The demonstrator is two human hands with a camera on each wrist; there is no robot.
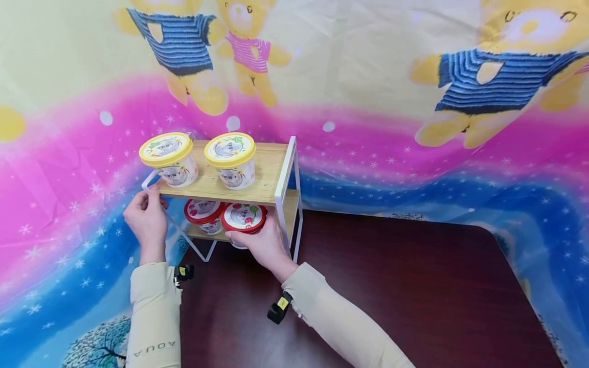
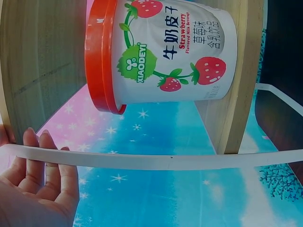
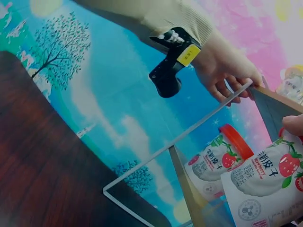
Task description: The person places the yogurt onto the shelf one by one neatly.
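A two-tier wooden rack [image 1: 269,166] with a white metal frame stands on the table. My left hand [image 1: 148,220] grips its upper front-left corner, the fingers curled around the white bar [image 2: 142,161]. My right hand [image 1: 266,244] holds a red-lidded strawberry milk tub [image 1: 244,219] at the lower tier's right side; its thumb [image 3: 294,126] lies by the lid. Left of that tub, a second red-lidded tub [image 1: 203,210] sits upright on the lower board. Whether the held tub touches the board, I cannot tell.
Two yellow-lidded tubs, one on the left [image 1: 167,158] and one on the right [image 1: 231,159], stand on the upper board. The dark wooden table [image 1: 391,286] extends to the right. Behind hangs a bear-patterned cloth [image 1: 359,128].
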